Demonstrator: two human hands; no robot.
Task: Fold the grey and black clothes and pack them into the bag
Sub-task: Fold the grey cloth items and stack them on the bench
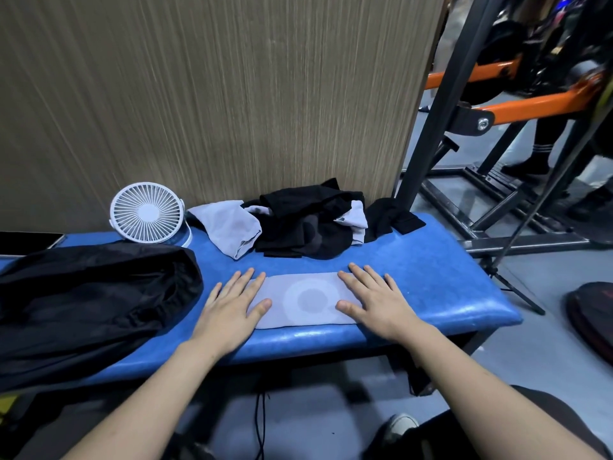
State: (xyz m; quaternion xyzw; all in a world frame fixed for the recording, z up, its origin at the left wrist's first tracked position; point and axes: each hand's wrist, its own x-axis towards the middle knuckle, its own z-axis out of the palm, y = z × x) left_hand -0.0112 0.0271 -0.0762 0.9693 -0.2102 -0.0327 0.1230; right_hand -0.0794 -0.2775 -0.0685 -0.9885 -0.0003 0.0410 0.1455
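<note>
Right now both palms lie flat on a folded pale grey cloth with a round ring print [306, 300], which sits on the near part of a blue padded vinyl bench [441, 287]. The left hand [232, 305] presses the cloth's left end, fingers straight and spread, with the thumb lying over the fabric edge. The right hand [374, 302] does the same at the right end, fingers straight and a little fanned, thumb on the cloth. Neither hand curls round anything; they simply press down, well apart from each other with the ring print showing between them.

Behind the cloth, against a tall panel of streaked beige wood grain [215, 94], lies a loose heap of unfolded black garments [305, 224], with a crumpled pale grey garment [229, 225] touching its left side and another scrap of grey showing inside the heap. A small white round desk fan [147, 212] stands upright just left of that pile. On the bench's left end lies a slack black fabric bag [89, 300], its gathered mouth facing the hands and near the left hand.

Off to the right stands a black and orange metal exercise frame [497, 111] on the grey floor.
</note>
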